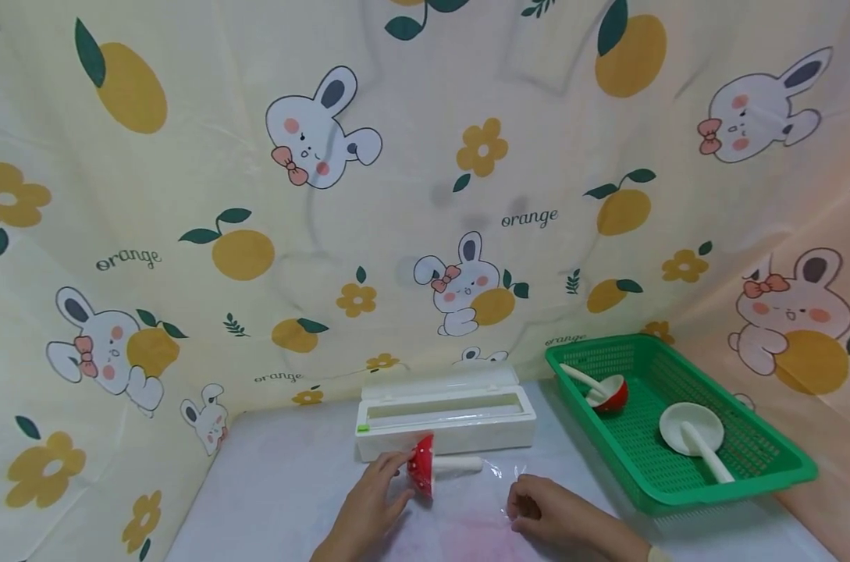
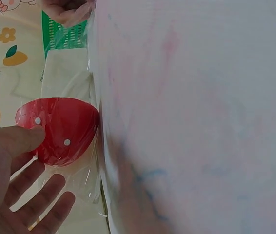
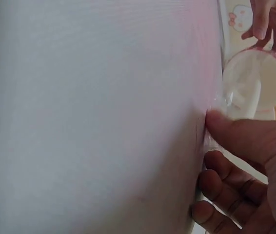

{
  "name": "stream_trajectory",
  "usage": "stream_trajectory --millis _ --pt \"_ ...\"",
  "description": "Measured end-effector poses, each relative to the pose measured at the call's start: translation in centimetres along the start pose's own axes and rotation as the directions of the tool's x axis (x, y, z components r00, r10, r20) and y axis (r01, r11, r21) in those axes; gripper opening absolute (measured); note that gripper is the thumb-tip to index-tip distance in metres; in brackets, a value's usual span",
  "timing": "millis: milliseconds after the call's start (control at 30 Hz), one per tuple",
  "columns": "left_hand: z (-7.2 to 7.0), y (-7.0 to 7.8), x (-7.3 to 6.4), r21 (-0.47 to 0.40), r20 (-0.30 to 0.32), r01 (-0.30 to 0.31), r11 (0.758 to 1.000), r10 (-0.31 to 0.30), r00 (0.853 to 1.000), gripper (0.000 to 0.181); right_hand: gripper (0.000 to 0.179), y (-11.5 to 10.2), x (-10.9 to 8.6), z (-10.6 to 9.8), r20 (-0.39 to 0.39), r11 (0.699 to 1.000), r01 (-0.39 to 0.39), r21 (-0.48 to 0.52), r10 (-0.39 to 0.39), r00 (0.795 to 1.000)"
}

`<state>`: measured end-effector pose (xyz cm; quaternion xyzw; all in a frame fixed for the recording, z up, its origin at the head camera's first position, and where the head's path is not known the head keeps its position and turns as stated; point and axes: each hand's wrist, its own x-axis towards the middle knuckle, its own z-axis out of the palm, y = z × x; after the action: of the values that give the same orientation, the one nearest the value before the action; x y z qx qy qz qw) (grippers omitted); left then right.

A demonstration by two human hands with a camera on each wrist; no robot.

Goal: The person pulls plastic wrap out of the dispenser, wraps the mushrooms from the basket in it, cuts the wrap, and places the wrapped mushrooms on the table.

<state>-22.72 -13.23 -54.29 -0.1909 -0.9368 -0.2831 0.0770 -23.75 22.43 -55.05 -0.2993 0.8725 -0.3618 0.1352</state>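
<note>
A ladle with a red, white-dotted bowl and a white handle lies on its side on the table, its handle pointing right. My left hand is at the bowl; in the left wrist view the thumb touches the red outside while the other fingers are loosely spread. Clear plastic film shows creases around the ladle. To the right of the handle, my right hand has curled fingers and pinches the film's edge between thumb and fingers.
Behind the ladle stands a long white film dispenser box with its lid raised. A green basket at the right holds a red-and-white ladle and a ladle showing its white inside. A patterned cloth hangs behind.
</note>
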Motion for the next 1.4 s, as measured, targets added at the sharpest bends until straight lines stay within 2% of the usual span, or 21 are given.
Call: stream_trajectory --millis 133,267,433,633,700,767,833,933,1100,1200,1300,1400 --pt "0.0 -0.1 0.0 -0.01 -0.006 0.011 1.0 -0.011 1.0 0.063 0.015 0.2 0.4 0.0 -0.036 0.996 0.077 -0.033 -0.078 0.996" --pt "0.0 0.0 -0.1 -0.025 -0.013 0.016 1.0 -0.016 1.0 0.062 0.016 0.0 1.1 0.1 -0.151 0.991 0.129 -0.03 -0.133 0.98" --pt "0.1 -0.1 -0.2 -0.034 -0.032 -0.004 0.999 0.002 0.999 0.062 0.017 -0.7 2.7 0.4 -0.348 0.984 0.173 -0.045 -0.178 0.921" --pt "0.6 -0.2 0.0 -0.044 -0.014 0.02 0.999 -0.021 1.0 0.064 0.023 -1.6 5.2 0.8 -0.535 0.997 0.062 -0.042 -0.075 0.842" --pt "0.6 0.0 0.1 -0.052 0.0 0.04 0.998 -0.04 0.999 0.065 0.025 -1.7 6.0 1.0 -0.569 0.999 0.031 -0.041 -0.049 0.821" --pt "0.6 0.1 0.2 -0.061 0.017 0.062 0.996 -0.061 0.998 0.066 0.028 -1.7 6.6 1.2 -0.587 0.999 0.013 -0.045 -0.038 0.809" --pt "0.6 0.2 0.3 -0.064 0.032 0.086 0.994 -0.084 0.996 0.067 0.03 -1.7 7.2 1.4 -0.592 0.999 0.013 -0.053 -0.042 0.805" --pt "0.6 0.3 0.4 -0.066 0.038 0.1 0.993 -0.098 0.994 0.068 0.031 -1.6 7.9 1.7 -0.578 0.998 0.019 -0.067 -0.054 0.814" --pt "0.7 0.2 0.5 -0.061 0.027 0.066 0.996 -0.064 0.998 0.069 0.03 -1.4 8.6 2.0 -0.546 0.996 0.049 -0.073 -0.081 0.834" --pt "0.7 0.4 0.6 -0.045 0.023 0.069 0.997 -0.068 0.997 0.069 0.027 -1.4 8.9 2.0 -0.531 0.996 0.035 -0.082 -0.073 0.844" --pt "0.6 0.7 0.8 -0.019 0.021 0.081 0.997 -0.08 0.997 0.07 0.02 -1.8 8.9 1.9 -0.505 0.993 0.004 -0.118 -0.064 0.861" --pt "0.6 0.8 0.9 -0.002 0.004 0.063 0.998 -0.062 0.998 0.074 0.013 -2.1 8.9 1.9 -0.461 0.979 -0.033 -0.201 -0.065 0.885"
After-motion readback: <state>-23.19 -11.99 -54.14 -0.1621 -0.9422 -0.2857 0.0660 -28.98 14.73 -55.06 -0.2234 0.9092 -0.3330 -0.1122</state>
